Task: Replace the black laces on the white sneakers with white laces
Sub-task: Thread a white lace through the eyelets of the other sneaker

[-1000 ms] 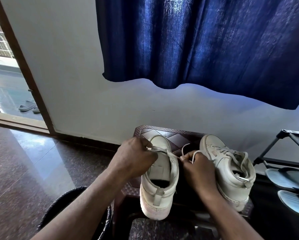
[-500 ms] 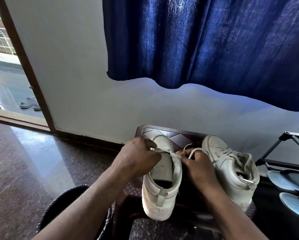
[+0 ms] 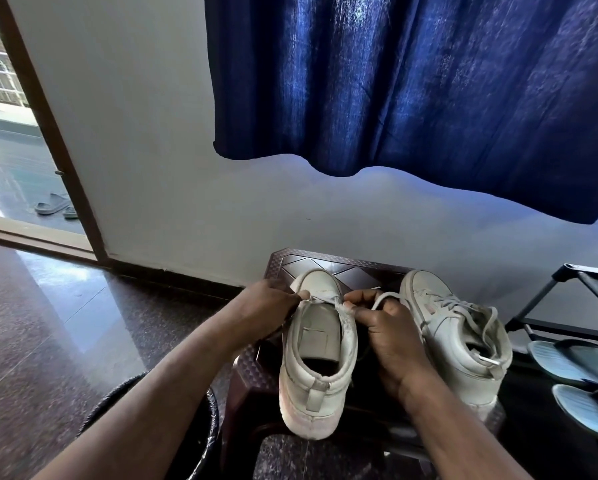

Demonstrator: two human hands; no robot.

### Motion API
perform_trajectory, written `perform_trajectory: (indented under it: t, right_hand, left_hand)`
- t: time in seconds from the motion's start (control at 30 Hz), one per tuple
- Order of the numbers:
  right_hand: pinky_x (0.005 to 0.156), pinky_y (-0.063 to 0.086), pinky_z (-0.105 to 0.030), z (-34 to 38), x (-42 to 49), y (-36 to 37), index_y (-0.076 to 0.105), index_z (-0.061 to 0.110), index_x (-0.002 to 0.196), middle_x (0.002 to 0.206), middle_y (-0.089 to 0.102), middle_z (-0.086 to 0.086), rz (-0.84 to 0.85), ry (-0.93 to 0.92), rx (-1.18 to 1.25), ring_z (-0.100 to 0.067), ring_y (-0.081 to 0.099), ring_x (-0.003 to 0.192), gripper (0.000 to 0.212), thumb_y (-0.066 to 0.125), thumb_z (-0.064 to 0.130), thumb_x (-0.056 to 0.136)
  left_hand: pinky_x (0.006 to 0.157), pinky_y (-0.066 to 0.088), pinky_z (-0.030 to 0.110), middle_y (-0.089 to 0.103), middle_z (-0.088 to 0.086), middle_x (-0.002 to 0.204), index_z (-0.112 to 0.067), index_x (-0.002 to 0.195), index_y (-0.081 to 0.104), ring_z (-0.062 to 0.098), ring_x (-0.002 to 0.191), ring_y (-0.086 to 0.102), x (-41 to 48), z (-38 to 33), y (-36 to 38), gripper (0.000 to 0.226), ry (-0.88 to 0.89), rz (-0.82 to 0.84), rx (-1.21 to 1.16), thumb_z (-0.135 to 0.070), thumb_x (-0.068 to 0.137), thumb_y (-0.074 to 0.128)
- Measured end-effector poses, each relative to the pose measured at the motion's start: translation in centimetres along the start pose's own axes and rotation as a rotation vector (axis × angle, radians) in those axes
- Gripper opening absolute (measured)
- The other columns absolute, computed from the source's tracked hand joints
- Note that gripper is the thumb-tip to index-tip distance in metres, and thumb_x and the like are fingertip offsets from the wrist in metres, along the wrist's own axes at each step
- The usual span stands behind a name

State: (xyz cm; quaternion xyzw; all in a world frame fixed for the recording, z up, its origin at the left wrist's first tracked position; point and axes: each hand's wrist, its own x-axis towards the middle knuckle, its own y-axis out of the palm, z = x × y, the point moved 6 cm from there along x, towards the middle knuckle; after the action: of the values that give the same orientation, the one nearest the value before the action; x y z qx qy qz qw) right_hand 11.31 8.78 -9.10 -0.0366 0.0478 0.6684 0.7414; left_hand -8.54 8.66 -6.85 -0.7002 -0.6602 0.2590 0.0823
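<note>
1. The left hand [image 3: 266, 306] pinches the left sneaker's [image 3: 316, 362] left eyelet edge, fingers curled.
2. That sneaker sits on the stool [image 3: 325, 263], laced only near the toe.
3. The right hand [image 3: 392, 332] pinches the white lace [image 3: 385, 295] at the opposite edge.
4. The right sneaker [image 3: 453, 334] looks fully laced.
5. Lacing seems barely begun; next, even the ends and cross them upward.
</note>
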Motion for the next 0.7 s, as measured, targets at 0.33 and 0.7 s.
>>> perform_trajectory:
  t: [0.33, 0.7]
  right_hand:
    - [0.089, 0.057, -0.053, 0.5, 0.0, -1.0, 0.069, 0.022, 0.074, 0.089, 0.077, -0.012, -0.097, -0.085, -0.062, -0.040, 0.072, 0.092, 0.019, 0.076, 0.005, 0.071]
    - [0.070, 0.052, -0.039, 1.3, -0.1, -1.4, 0.068, 0.014, 0.082, 0.073, 0.071, -0.012, -0.040, -0.077, 0.177, -0.024, 0.062, 0.067, 0.022, 0.067, -0.008, 0.087]
  left_hand:
    - [0.076, 0.044, 0.031, 0.072, 0.015, 0.112, -0.022, 0.075, 0.053, 0.034, 0.111, 0.065, -1.3, -1.1, -0.9, 0.025, 0.084, -0.071, 0.381, -0.020, 0.100, 0.057]
    - [0.068, 0.044, 0.031, 0.067, 0.004, 0.074, -0.020, 0.065, 0.055, 0.034, 0.082, 0.066, 0.6, 0.9, -0.8, 0.028, 0.084, -0.087, 0.226, -0.018, 0.091, 0.064]
